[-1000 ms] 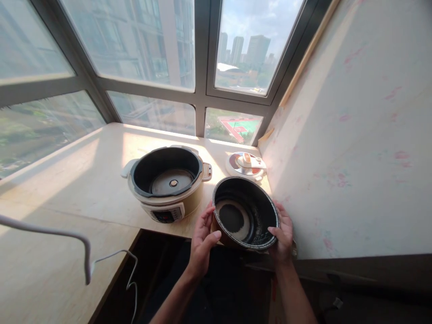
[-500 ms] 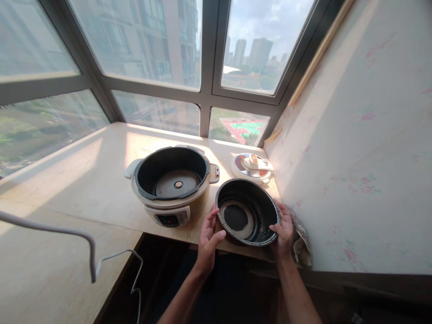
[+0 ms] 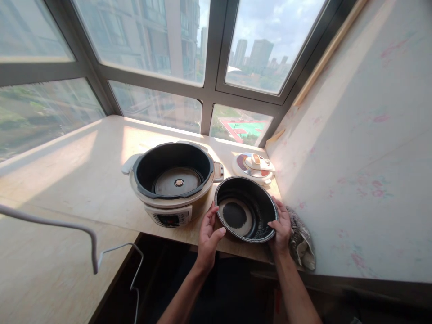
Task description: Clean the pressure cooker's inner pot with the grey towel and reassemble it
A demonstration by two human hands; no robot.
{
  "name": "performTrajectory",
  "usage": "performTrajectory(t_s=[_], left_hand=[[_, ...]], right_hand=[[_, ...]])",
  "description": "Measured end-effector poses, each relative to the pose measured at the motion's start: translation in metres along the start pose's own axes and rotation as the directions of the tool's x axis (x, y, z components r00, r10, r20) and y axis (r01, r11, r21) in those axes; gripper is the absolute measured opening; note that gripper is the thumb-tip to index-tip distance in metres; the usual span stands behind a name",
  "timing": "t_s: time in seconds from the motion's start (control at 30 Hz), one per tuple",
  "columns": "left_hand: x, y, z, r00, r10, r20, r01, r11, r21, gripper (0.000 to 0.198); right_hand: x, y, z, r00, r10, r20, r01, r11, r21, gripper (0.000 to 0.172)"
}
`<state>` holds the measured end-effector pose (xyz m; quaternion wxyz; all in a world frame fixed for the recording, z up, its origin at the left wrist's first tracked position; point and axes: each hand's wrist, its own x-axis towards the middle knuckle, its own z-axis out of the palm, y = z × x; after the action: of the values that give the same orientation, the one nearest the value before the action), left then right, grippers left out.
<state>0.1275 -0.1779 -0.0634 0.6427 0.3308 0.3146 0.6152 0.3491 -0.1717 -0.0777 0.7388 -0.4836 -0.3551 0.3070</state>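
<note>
A black inner pot (image 3: 248, 209) is tilted toward me, its inside bare with a pale ring on the bottom. My left hand (image 3: 209, 234) grips its left rim, thumb apart from the fingers. On the right rim, my right hand (image 3: 281, 227) holds on with the thumb over the edge and the fingers outside. Just left of the pot stands a white electric cooker (image 3: 172, 184), uncovered, with a metal plate visible inside and a control panel on its front. Behind the pot lies the cooker's lid (image 3: 254, 167), handle up.
A crumpled cloth (image 3: 301, 240) lies at the right edge of the wooden counter (image 3: 84, 180), against the papered wall (image 3: 364, 180). A grey cable (image 3: 54, 226) hangs across the lower left. Windows line the back.
The view has shifted slightly. Both hands keep their hold on the inner pot, which shows almost the same tilt and place beside the cooker.
</note>
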Motion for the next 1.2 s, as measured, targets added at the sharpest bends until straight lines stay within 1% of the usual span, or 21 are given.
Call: performTrajectory(t_s=[0.17, 0.3, 0.4, 0.47, 0.53, 0.6, 0.67, 0.7, 0.73, 0.8, 0.83, 0.9, 0.93, 0.97, 1.03, 1.07, 1.2], left_hand=[[0.0, -0.004, -0.005, 0.999, 0.002, -0.044, -0.003, 1.0, -0.025, 0.051], [0.002, -0.006, -0.01, 0.999, 0.012, -0.052, -0.015, 0.999, -0.052, 0.047], [0.003, -0.005, -0.015, 0.998, 0.01, -0.069, -0.013, 0.999, -0.043, 0.043], [0.004, -0.002, -0.02, 0.995, 0.022, -0.1, -0.023, 1.0, -0.014, 0.045], [0.004, 0.004, -0.026, 0.989, 0.041, -0.139, -0.039, 0.999, 0.023, 0.048], [0.004, 0.009, -0.033, 0.987, 0.046, -0.156, -0.039, 0.998, 0.048, 0.049], [0.003, 0.014, -0.039, 0.989, 0.031, -0.145, -0.023, 0.998, 0.058, 0.049], [0.003, 0.016, -0.041, 0.99, 0.024, -0.138, -0.015, 0.998, 0.061, 0.048], [0.003, 0.018, -0.042, 0.991, 0.021, -0.133, -0.012, 0.998, 0.065, 0.047], [0.004, 0.019, -0.044, 0.991, 0.025, -0.131, -0.015, 0.997, 0.073, 0.047], [0.004, 0.019, -0.043, 0.991, 0.03, -0.133, -0.02, 0.997, 0.079, 0.047], [0.003, 0.018, -0.042, 0.989, 0.042, -0.139, -0.029, 0.996, 0.089, 0.048], [0.003, 0.017, -0.041, 0.989, 0.047, -0.144, -0.034, 0.995, 0.093, 0.049], [0.003, 0.016, -0.039, 0.988, 0.051, -0.148, -0.037, 0.995, 0.094, 0.05], [0.004, 0.013, -0.037, 0.985, 0.06, -0.163, -0.046, 0.995, 0.091, 0.051], [0.004, 0.012, -0.036, 0.983, 0.07, -0.172, -0.055, 0.994, 0.09, 0.051], [0.007, 0.015, -0.041, 0.969, 0.127, -0.214, -0.106, 0.988, 0.108, 0.05]], right_hand=[[0.002, 0.003, -0.002, 1.0, 0.027, 0.006, -0.027, 0.999, -0.017, 0.068], [0.007, 0.003, -0.006, 0.995, 0.097, 0.025, -0.096, 0.994, -0.042, 0.07], [0.016, 0.002, -0.012, 0.987, 0.145, 0.066, -0.139, 0.986, -0.09, 0.068], [0.024, -0.001, -0.017, 0.981, 0.164, 0.099, -0.148, 0.977, -0.154, 0.066], [0.032, -0.007, -0.019, 0.988, 0.122, 0.094, -0.094, 0.961, -0.259, 0.065], [0.039, -0.017, -0.013, 0.996, 0.006, 0.085, 0.026, 0.929, -0.369, 0.064], [0.046, -0.029, 0.003, 0.986, -0.089, 0.142, 0.139, 0.905, -0.401, 0.062], [0.049, -0.034, 0.015, 0.975, -0.1, 0.2, 0.17, 0.91, -0.377, 0.06], [0.053, -0.039, 0.03, 0.961, -0.088, 0.263, 0.176, 0.926, -0.333, 0.06], [0.061, -0.044, 0.065, 0.912, -0.043, 0.407, 0.166, 0.948, -0.271, 0.062], [0.065, -0.044, 0.084, 0.884, 0.0, 0.467, 0.143, 0.952, -0.271, 0.063], [0.072, -0.04, 0.119, 0.842, 0.108, 0.529, 0.073, 0.948, -0.309, 0.063], [0.074, -0.038, 0.134, 0.814, 0.15, 0.561, 0.057, 0.941, -0.334, 0.06], [0.074, -0.036, 0.147, 0.779, 0.165, 0.604, 0.059, 0.941, -0.333, 0.056], [0.073, -0.035, 0.163, 0.714, 0.173, 0.678, 0.077, 0.943, -0.323, 0.051], [0.07, -0.036, 0.168, 0.693, 0.168, 0.701, 0.084, 0.947, -0.31, 0.05], [0.061, -0.041, 0.176, 0.656, 0.15, 0.74, 0.066, 0.965, -0.254, 0.052]])
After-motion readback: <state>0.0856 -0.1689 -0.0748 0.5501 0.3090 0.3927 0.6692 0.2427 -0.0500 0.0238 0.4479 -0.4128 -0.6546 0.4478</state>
